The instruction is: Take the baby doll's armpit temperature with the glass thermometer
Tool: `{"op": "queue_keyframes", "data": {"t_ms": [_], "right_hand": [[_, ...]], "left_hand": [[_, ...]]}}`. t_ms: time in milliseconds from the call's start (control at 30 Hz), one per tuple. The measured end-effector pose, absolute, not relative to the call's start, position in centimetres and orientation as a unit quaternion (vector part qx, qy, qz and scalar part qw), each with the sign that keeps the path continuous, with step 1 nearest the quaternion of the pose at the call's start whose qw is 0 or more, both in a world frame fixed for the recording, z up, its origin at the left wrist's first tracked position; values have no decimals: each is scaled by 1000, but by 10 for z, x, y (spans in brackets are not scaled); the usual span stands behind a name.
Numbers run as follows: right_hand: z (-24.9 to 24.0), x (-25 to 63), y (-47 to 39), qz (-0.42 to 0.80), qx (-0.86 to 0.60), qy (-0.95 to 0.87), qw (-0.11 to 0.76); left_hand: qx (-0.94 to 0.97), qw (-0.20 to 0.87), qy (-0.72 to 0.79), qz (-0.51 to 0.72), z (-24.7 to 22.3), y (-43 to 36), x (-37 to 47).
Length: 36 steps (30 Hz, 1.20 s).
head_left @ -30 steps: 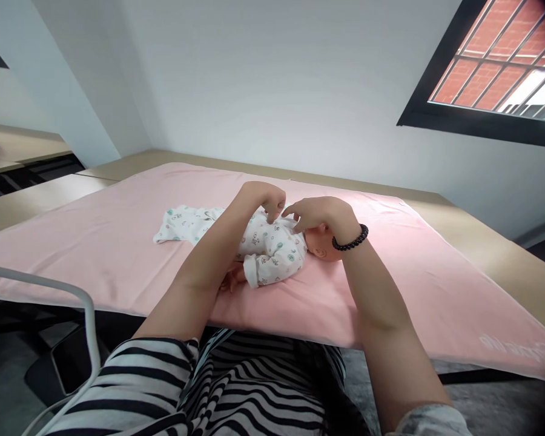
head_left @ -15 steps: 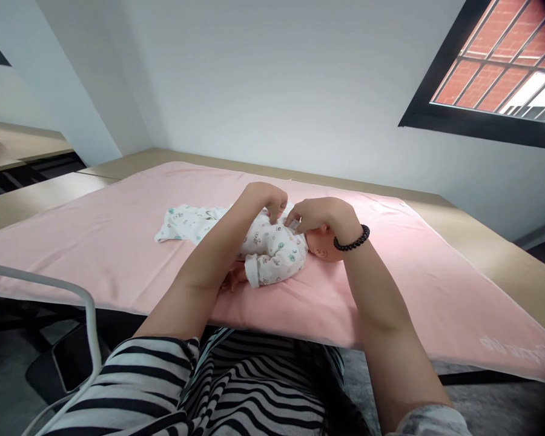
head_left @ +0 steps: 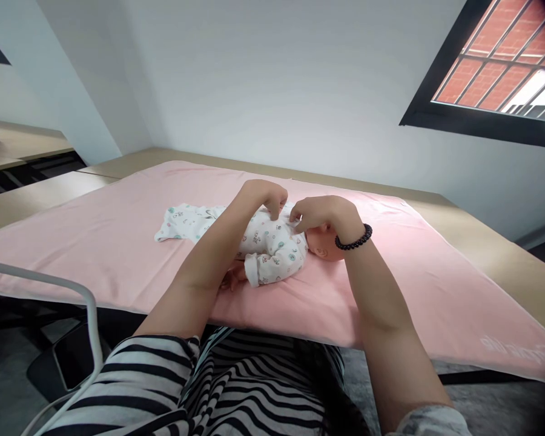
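- Two bare hands are in at the doll in the head view, both reaching over its chest from the near side.
- And the left hand bends at the wrist, fingers curled down at the front of the white printed outfit; whether it pinches the fabric, I cannot tell.
- Over to the right hand, arched by the collar, fingers bent in a narrow curl; any hold on the cloth there is too small to make out.
- Here lies the doll, head to the right, partly behind the right hand, outfit legs stretching left, one cuffed sleeve on the near side.
- It's all on a pink sheet, near its near edge, spread over a pale wooden table.
- Dark beads circle the right wrist; far right, a barred window shows red brick.
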State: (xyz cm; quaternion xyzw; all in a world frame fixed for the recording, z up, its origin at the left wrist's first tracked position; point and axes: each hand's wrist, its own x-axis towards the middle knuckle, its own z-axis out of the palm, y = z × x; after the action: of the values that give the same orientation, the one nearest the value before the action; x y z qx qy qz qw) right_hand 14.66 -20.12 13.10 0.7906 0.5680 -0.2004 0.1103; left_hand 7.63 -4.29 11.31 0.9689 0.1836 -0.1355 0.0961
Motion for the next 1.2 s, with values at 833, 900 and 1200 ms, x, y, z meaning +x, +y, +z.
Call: {"op": "queue_keyframes", "data": {"t_ms": [833, 900, 1200], "right_hand": [[131, 159, -204, -189, 787, 579, 94], [131, 159, -204, -189, 789, 577, 96], [134, 155, -205, -199, 799, 559, 95]], "left_hand": [[944, 155, 139, -256, 114, 26, 33], [944, 154, 140, -257, 109, 27, 36], [956, 86, 179, -214, 100, 17, 45]]}}
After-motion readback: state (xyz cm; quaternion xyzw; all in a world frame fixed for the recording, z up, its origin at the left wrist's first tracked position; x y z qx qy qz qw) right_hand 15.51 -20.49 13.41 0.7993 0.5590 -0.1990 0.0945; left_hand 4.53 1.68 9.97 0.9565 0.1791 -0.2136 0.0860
